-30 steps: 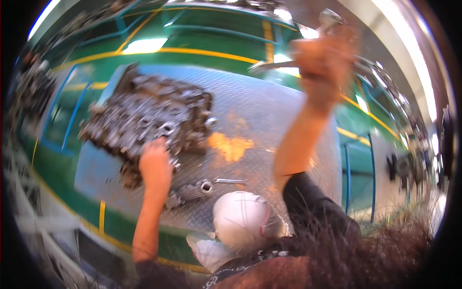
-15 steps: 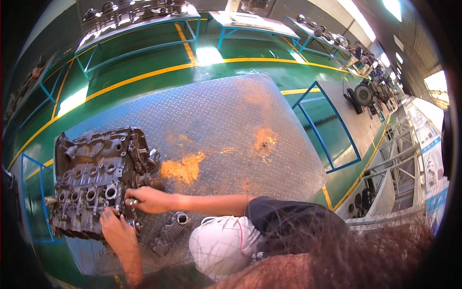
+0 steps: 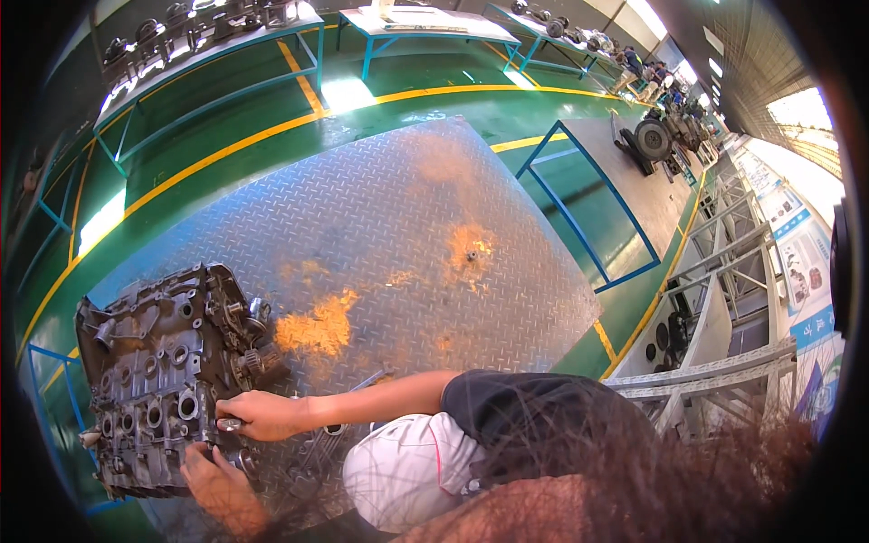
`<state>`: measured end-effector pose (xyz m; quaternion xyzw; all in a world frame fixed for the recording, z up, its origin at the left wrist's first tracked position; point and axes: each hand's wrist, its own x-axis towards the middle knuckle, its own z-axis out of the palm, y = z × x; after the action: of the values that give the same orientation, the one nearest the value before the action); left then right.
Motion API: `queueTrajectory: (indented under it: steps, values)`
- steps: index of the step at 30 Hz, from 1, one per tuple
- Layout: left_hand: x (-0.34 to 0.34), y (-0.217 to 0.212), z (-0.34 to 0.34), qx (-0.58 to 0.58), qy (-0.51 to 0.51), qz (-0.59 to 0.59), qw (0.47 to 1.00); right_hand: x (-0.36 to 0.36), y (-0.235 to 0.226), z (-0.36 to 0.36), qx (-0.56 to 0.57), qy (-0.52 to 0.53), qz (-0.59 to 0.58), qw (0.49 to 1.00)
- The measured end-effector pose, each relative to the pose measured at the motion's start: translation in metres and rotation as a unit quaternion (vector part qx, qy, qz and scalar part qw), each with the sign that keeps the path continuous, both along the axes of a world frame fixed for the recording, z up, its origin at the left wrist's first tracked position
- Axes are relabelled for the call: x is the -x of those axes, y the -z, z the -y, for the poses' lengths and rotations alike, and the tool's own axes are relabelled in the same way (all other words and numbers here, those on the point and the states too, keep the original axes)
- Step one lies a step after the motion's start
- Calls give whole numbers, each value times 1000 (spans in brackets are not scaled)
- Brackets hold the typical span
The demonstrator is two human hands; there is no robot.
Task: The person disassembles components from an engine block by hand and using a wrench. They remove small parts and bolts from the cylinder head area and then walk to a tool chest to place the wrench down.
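Note:
Neither of my own hands can be made out. A co-worker in a white cap [image 3: 403, 466] leans in from the lower middle, one dark-sleeved arm stretched left. That arm's hand [image 3: 262, 414] is closed around a metal tool [image 3: 231, 424], its kind mostly hidden, at the right edge of a greasy engine [image 3: 149, 366]. A second hand [image 3: 217, 484], rising from the lower edge and seemingly the same person's, has bent fingers against the engine's lower right corner. What those fingers touch is hidden. Several round openings line the engine's upper face.
The engine rests on a steel tread plate [image 3: 389, 208] with orange patches [image 3: 317, 326]. A metal engine part [image 3: 312, 457] lies beside the cap. A blue frame [image 3: 588, 217] stands right, grey metal racks [image 3: 724, 271] beyond. Blue-legged benches [image 3: 425, 25] stand far back. Loose hair blurs the lower right.
My view has shifted, so the benches and plate sit higher and further left. The engine and both hands appear lower and further left. The co-worker's hand still grips the metal tool.

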<state>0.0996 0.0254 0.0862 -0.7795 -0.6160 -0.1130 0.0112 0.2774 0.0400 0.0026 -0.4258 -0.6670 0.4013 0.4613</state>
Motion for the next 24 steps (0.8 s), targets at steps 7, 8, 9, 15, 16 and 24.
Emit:
queueTrajectory:
  steps: [7, 8, 9, 15, 16, 24]
  values:
    - [-60, -65, 15, 94, -197, 132, 967, 5, 3, 7, -13, -2, -11, 1000]
    - [-60, -71, 17, 85, -160, 110, 977, 6, 1, 7, 6, -7, -6, 1000]
    - [-53, -76, 21, 75, -132, 85, 985, 5, -3, 6, 22, -22, -3, 999]
    - [-21, -29, 6, -4, 103, -8, 995, -10, -2, 4, 52, 3, 29, 998]
    - [-26, -29, 3, -19, 90, -16, 996, -9, -9, 3, 96, 11, -6, 995]
    - [-14, -45, 5, 5, 16, -35, 999, 26, -16, -6, 126, 9, -52, 991]
